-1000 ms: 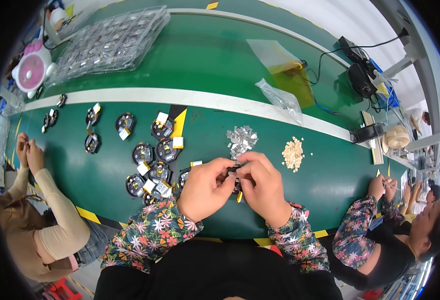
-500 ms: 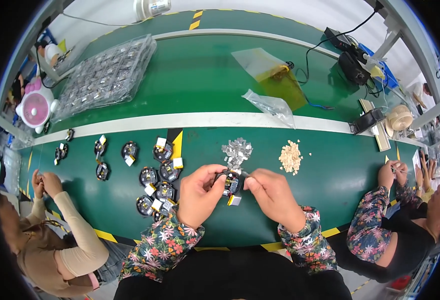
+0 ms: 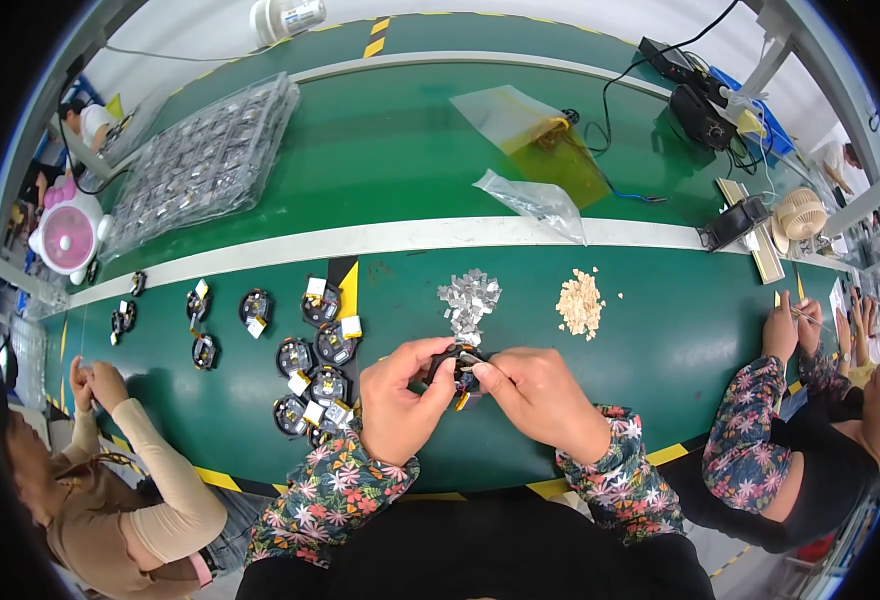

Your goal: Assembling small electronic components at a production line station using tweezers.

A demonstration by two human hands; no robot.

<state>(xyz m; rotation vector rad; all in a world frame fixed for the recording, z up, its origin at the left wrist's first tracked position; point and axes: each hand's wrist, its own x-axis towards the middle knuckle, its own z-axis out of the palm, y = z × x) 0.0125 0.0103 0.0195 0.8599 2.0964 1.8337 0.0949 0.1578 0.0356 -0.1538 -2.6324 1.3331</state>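
Near the front of the green table, my left hand (image 3: 400, 400) is wrapped round a small round black electronic housing (image 3: 467, 386) and holds it above the tabletop. My right hand (image 3: 550, 395) meets its right side, with thumb and forefinger pinched over the opening. Whatever lies between those fingertips is too small and covered to name. Just beyond the housing is a pile of small silvery metal pieces (image 3: 470, 297). To the right of that pile is a heap of small beige pieces (image 3: 580, 304). Similar black housings (image 3: 328, 384) with white-and-silver battery packs lie close to my left hand.
More housings (image 3: 255, 306) lie farther left. A white ledge (image 3: 400, 237) crosses behind the work area; beyond it are a clear tray stack (image 3: 210, 150) and plastic bags (image 3: 535, 205). A co-worker sits on each side, and a beige fan (image 3: 800, 215) stands at right.
My right fingers have moved left, over the housing's opening. The housing has tilted, and the battery pack that hung below it shows less. The whole view has shifted slightly.
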